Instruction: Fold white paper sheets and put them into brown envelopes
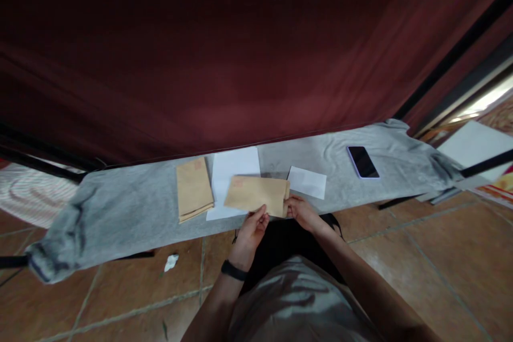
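A brown paper envelope (256,193) with a faint red mark at its upper left is held over the bench. My left hand (255,225) pinches its lower edge between thumb and fingers. At its right end, by the flap, the fingers of my right hand (301,212) are closed on it. Beneath it lies a stack of white paper (235,163), partly covered by the envelope. To the left rests a pile of similar brown envelopes (194,184). A folded white sheet (308,182) sits just right of the held envelope.
A grey cloth (124,203) covers the narrow bench. Toward its right end lies a phone (363,162) with a dark screen. A dark red fabric wall (256,80) rises behind the bench. On the tiled floor (132,288) is a crumpled white scrap (171,262).
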Available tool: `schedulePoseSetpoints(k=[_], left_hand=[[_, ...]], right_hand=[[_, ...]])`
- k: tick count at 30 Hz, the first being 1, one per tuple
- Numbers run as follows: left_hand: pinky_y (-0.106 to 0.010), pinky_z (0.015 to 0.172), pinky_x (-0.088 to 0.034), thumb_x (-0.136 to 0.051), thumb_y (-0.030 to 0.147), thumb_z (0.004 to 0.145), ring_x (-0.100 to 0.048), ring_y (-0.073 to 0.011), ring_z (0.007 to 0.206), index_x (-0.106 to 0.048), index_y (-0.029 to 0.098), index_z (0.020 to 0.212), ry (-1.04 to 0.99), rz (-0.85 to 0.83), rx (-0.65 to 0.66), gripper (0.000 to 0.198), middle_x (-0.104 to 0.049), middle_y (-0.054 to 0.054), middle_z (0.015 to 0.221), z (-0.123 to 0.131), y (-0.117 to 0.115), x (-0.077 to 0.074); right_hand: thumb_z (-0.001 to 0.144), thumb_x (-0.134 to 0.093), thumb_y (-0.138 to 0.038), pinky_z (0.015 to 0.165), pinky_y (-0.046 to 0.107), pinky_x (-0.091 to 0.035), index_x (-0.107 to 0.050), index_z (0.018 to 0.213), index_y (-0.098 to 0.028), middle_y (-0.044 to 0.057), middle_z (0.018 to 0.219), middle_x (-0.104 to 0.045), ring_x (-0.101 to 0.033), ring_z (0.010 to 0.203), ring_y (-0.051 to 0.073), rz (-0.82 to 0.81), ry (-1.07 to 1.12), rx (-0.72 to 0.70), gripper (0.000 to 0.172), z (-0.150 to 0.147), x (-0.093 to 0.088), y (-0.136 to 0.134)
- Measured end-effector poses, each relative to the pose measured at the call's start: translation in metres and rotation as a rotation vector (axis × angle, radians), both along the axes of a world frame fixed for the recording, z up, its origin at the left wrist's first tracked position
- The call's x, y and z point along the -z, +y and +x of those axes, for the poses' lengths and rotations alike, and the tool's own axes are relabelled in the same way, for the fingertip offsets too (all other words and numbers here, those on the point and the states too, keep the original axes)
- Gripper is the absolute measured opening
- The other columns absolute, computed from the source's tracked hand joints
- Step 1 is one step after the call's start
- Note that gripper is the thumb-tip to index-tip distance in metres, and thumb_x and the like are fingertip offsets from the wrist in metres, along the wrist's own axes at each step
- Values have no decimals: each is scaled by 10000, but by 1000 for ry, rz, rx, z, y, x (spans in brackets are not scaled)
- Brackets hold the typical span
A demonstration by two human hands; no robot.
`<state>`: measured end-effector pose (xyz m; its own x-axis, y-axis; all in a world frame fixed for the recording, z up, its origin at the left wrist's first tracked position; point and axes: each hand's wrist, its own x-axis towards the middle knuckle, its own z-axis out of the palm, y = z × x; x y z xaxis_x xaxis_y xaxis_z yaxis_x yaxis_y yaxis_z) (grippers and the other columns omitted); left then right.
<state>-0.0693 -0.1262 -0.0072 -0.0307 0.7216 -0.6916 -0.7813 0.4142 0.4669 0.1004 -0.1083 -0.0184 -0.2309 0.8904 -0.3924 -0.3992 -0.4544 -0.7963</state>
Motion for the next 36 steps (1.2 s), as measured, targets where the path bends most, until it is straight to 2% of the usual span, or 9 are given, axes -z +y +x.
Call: schedulePoseSetpoints(k=[4,7,11,14,16,18,21,26,36], left_hand=[[-165,548,-562,-754,-64,723,-651,-71,541,-617,150,716,-16,-11,31,254,-679,41,650,3,-1,-1],[-184,571,-579,-795,25,746,-670,-86,570,-652,150,782,-2,-2,112,193,-702,25,698,5,-7,0],[-230,590,-576,-827,345,787,-710,-150,653,-684,139,846,166,99,517,257,-726,-55,752,0,-26,2],[-313,704,-594,-756,471,820,-731,-210,794,-696,159,931,589,370,736,336,-743,-94,873,-6,-30,0],[-428,968,-541,-763,424,809,-663,-281,1149,-665,200,1159,1042,637,728,427,-690,-132,1233,-12,-20,-5],[-548,1187,-308,-835,360,725,-324,-349,1485,-481,249,1443,1488,857,769,808,-362,-145,1604,-20,-2,-10],[-633,1219,-100,-905,373,610,-38,-386,1552,-228,271,1585,1855,977,1031,1191,-64,-158,1692,-31,29,-12],[-626,1215,-56,-900,466,559,-96,-390,1546,-147,269,1604,1963,997,1283,1303,-136,-191,1675,-39,53,-6],[-617,1227,-73,-809,523,661,-217,-394,1512,-111,215,1611,1955,1099,1171,1219,-269,-200,1623,-42,48,1]], right_hand=[[634,-729,-295,607,266,-540,-699,845,-193,36,727,-745,-695,644,188,-21,-48,-5,236,6,2,3],[705,-701,-384,617,270,-534,-712,876,-195,18,725,-735,-678,657,182,94,-186,-55,255,11,7,8],[778,-598,-372,656,267,-511,-724,882,-200,-12,761,-719,-627,708,172,364,-574,-115,237,20,16,14],[815,-515,-298,692,269,-503,-724,902,-195,3,786,-711,-618,752,179,456,-749,-119,249,26,22,16],[821,-493,-258,696,267,-504,-721,936,-191,13,795,-711,-623,757,183,456,-798,-121,264,28,24,17],[827,-491,-240,708,272,-513,-717,979,-197,19,823,-721,-632,778,192,455,-808,-130,275,28,25,16],[841,-480,-230,783,300,-529,-705,1034,-213,26,921,-738,-655,876,214,499,-768,-168,297,27,22,16],[854,-465,-235,854,322,-516,-690,1018,-220,37,991,-734,-662,953,227,547,-761,-193,279,28,22,17],[803,-526,-290,612,237,-384,-570,745,-217,-24,685,-608,-526,657,145,388,-946,-44,103,31,31,18]])
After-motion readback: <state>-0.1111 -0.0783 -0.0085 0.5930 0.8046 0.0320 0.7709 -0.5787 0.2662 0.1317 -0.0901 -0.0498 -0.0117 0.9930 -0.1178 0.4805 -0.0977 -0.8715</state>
